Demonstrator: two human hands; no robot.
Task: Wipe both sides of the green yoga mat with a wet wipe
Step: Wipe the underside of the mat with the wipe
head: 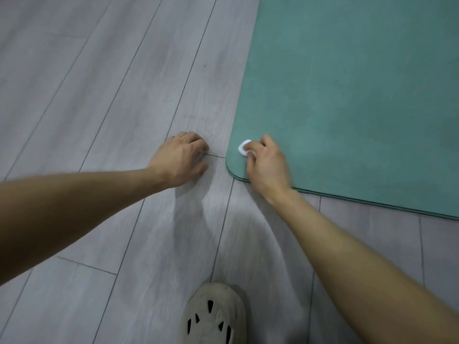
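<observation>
Pinching a small folded white wet wipe (244, 146), the right hand (267, 167) has it between thumb and curled fingers, pressed down on the green yoga mat (360, 95). Contact spot: the mat's near-left rounded corner, just inside the edge. Right wrist crosses the mat's near edge and the forearm runs back toward the lower right.

Mat lies flat on the grey plank floor (99, 95) and fills the upper right of the view. Its left edge runs away up-frame and its near edge slants off to the right. A thin darker line shows along the near edge.

Left hand (180, 158) is on the bare floor just left of that corner, apart from the mat. Fingers are curled under, thumb out to the side, nothing visible in it. Fingertips are blurred, so probably tips on the floor rather than knuckles.

One pale perforated shoe (214, 316) sits at bottom centre, on the floor, between the two forearms and well short of the mat.
</observation>
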